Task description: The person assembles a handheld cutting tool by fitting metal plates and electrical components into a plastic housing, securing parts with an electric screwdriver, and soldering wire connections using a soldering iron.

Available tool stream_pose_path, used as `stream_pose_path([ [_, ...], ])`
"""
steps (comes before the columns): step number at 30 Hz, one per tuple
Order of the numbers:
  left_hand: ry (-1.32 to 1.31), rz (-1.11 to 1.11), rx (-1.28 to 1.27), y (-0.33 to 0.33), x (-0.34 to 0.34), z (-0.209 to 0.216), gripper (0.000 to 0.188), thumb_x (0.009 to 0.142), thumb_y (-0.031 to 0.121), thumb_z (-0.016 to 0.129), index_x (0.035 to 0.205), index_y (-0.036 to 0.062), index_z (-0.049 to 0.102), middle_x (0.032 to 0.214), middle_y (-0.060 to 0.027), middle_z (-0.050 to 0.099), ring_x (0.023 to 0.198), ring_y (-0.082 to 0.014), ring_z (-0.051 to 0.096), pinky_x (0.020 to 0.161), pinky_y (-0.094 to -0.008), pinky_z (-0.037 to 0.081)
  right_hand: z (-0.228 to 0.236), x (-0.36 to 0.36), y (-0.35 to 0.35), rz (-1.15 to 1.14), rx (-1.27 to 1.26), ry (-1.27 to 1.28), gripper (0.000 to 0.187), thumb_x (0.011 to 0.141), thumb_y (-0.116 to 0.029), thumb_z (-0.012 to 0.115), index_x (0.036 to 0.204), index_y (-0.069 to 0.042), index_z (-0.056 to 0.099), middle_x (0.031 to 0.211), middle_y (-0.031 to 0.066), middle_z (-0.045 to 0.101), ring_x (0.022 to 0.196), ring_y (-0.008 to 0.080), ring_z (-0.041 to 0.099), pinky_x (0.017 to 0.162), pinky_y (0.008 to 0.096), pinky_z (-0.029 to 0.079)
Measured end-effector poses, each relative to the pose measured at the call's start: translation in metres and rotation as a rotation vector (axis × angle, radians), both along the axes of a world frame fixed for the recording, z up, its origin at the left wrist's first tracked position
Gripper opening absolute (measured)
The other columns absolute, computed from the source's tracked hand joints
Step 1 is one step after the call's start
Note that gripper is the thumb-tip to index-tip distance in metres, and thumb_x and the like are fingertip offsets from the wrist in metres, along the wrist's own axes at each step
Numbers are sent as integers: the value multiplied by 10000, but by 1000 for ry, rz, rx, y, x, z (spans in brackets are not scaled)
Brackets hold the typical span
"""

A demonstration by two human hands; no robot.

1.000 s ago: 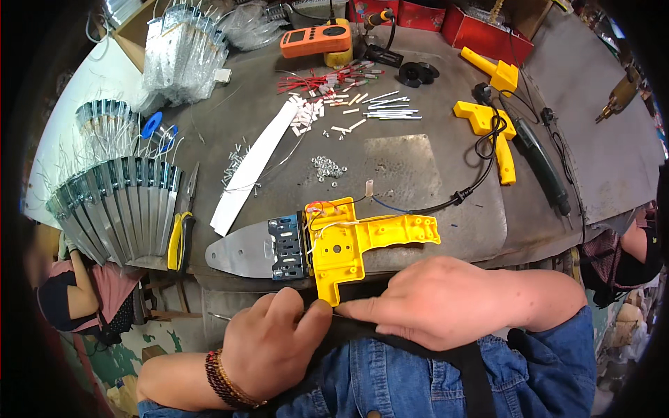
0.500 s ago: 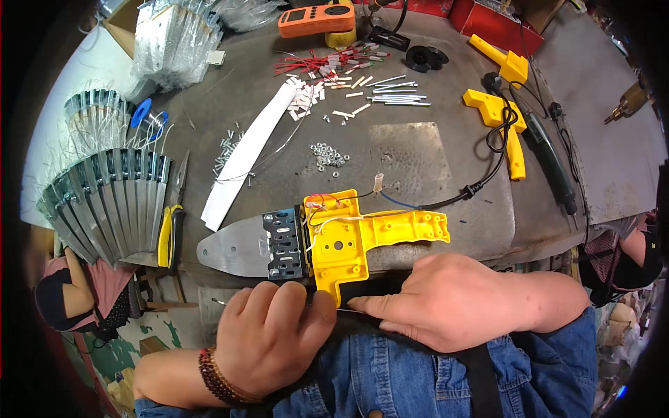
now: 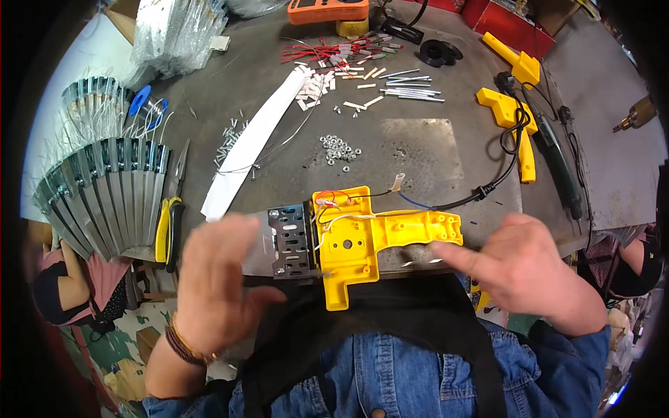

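the left hand (image 3: 212,282) is held open and blurred, fingers spread, a beaded band worn at the wrist. the right hand (image 3: 529,268) is held loosely open, forefinger extended leftward.

The person is wearing a blue denim shirt (image 3: 418,369) with stitched seams and a metal button, and a black strap (image 3: 390,317) is crossing the chest. A brown beaded bracelet (image 3: 182,343) is circling the left wrist; both hands are bare.

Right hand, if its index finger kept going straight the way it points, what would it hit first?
The right hand points leftward along the bench edge, so it would likely meet the yellow tool housing at its handle end first. Its height above the bench is unclear.
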State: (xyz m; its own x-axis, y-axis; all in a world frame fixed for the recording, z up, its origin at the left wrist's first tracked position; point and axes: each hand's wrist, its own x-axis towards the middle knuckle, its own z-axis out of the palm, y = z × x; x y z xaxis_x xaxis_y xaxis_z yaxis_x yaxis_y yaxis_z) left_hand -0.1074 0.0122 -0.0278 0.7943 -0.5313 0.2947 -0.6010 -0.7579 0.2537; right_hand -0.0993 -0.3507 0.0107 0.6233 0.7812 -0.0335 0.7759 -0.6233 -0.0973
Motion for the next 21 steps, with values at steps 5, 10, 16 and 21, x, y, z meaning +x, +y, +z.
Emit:
stream_pose_path([
  [5, 131, -55, -39, 7, 25, -17, 866, 626, 330, 856, 1328, 2, 470, 1291, -170, 546, 1147, -384, 530, 995, -458, 398, -1, -3, -9, -101, -131, -123, 573, 674, -139, 624, 1245, -150, 666, 511, -45, 435, 475, 140, 487, 549, 315, 366],
  [10, 122, -132, -208, 3, 28, -27, 807, 639, 322, 852, 1288, -11, 505, 1236, -183, 584, 1127, -390, 556, 972, -454, 423, 4, 1, 12, -60, -196, -108, 540, 697, -133, 618, 1234, -130, 669, 519, -46, 465, 480, 141, 498, 554, 320, 372],
  [16, 63, -133, -205, 2, 28, -30, 779, 651, 358, 843, 1263, -8, 529, 1234, -195, 594, 1107, -391, 572, 962, -465, 441, -6, 6, 25, -10, -125, -45, 553, 707, -131, 611, 1258, -111, 648, 515, -37, 479, 462, 150, 493, 533, 327, 372],
  [21, 68, -110, -199, 1, 26, -32, 777, 661, 384, 834, 1270, 6, 533, 1245, -195, 591, 1113, -388, 569, 974, -463, 435, 0, 6, 34, 13, -200, -49, 557, 718, -144, 602, 1272, -103, 641, 507, -30, 465, 448, 158, 473, 523, 331, 371],
])
